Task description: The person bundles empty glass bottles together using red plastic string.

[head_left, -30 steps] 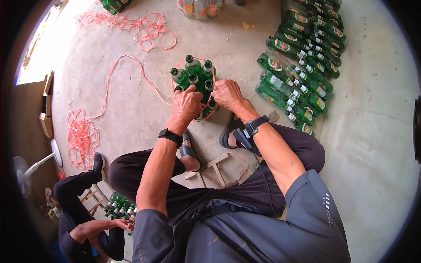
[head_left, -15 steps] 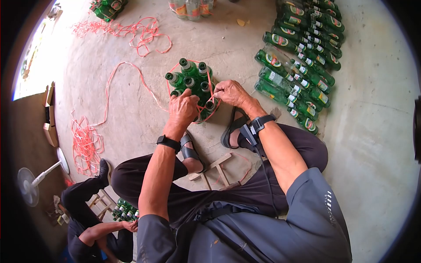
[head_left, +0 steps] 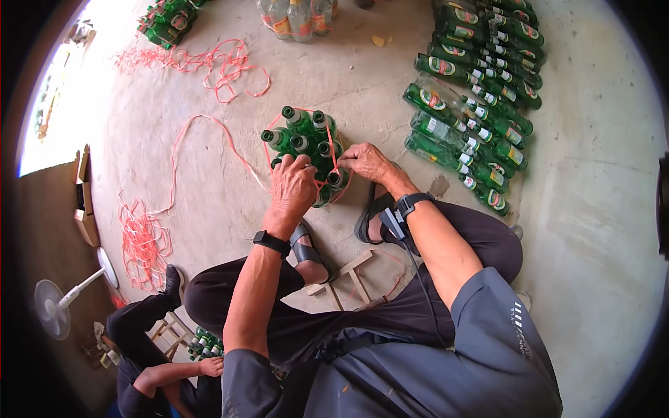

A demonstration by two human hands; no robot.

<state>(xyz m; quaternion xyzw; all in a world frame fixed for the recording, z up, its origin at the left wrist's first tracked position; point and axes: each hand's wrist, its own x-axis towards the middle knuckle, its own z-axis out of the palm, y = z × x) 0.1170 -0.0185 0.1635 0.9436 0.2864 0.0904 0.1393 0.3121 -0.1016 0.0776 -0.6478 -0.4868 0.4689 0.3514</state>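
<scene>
Bundle of green bottles stands on the concrete floor, centre of scene, just beyond the person's feet and left of the rows of lying bottles. Bottles upright: long axis vertical, mouths pointing up. Orange strap loops around the cluster. Left hand is clamped over the near necks; right hand pinches the strap at the near-right side. Judged step: binding, strap being cinched. The next move likely calls for steady tension and a firm hold on the necks so none tips.
</scene>
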